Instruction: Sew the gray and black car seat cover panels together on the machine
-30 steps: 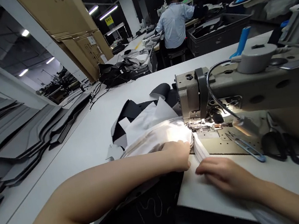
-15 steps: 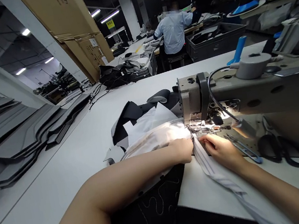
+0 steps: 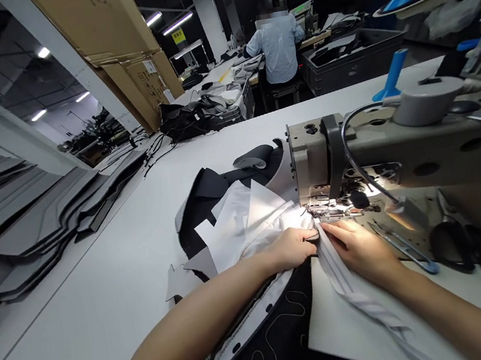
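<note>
My left hand [image 3: 294, 247] is closed on the edge of a sewn fabric piece, just in front of the lit needle area of the sewing machine [image 3: 310, 160]. White backing fabric [image 3: 230, 230] from this piece bunches up left of the machine head, and dark fabric with wavy stitching [image 3: 270, 339] hangs below my left forearm. Close by on the right, my right hand [image 3: 365, 248] pinches a long pale fabric strip [image 3: 341, 279] near the presser foot. This strip trails down over the table's front edge. Fingertips partly hide the seam.
Black-handled scissors [image 3: 449, 247] and a slim blue-ended metal tool [image 3: 404, 248] lie right of my right hand. Stacked grey panels [image 3: 32, 219] cover the left side. Behind are cardboard boxes [image 3: 108, 36], a dark crate [image 3: 350, 62] and a seated person [image 3: 279, 49].
My left hand has turned, with thumb and fingers now showing at the fabric edge. The fabric piece has shifted, baring more wavy-stitched dark cloth below. The view has swung slightly left.
</note>
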`<state>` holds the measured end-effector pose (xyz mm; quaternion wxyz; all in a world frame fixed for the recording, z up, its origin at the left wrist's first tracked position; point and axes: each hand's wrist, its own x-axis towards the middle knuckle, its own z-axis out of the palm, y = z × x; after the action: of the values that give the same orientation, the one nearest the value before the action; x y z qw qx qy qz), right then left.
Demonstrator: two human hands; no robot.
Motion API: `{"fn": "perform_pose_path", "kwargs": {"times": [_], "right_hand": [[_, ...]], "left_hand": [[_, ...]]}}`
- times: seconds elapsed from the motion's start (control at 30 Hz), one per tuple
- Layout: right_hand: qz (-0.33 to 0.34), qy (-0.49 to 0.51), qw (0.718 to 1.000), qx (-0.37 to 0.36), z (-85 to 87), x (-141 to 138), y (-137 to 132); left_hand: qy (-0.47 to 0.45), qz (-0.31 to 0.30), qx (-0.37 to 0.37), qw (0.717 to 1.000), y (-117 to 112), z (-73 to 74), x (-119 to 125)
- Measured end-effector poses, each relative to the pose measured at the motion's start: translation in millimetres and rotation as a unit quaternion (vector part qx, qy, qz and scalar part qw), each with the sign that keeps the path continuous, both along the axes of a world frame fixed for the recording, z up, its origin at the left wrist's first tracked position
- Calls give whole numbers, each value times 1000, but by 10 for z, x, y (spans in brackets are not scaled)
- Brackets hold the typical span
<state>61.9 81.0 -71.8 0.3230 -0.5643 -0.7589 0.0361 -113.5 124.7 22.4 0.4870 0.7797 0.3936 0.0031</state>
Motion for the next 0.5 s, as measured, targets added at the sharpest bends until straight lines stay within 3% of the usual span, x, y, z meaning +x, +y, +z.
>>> {"fn": "perform_pose_path", "kwargs": {"times": [0.13, 0.3, 0.5], "right_hand": [[21, -13, 1000, 0, -15, 10, 23], [42, -16, 999, 1, -36, 69, 53], [25, 62, 997, -27, 29, 107, 126]], "left_hand": [[-58, 56, -20, 996, -24, -143, 8], [-34, 80, 42, 995, -43, -204, 66], [10, 72, 96, 993, 25, -221, 197]]}}
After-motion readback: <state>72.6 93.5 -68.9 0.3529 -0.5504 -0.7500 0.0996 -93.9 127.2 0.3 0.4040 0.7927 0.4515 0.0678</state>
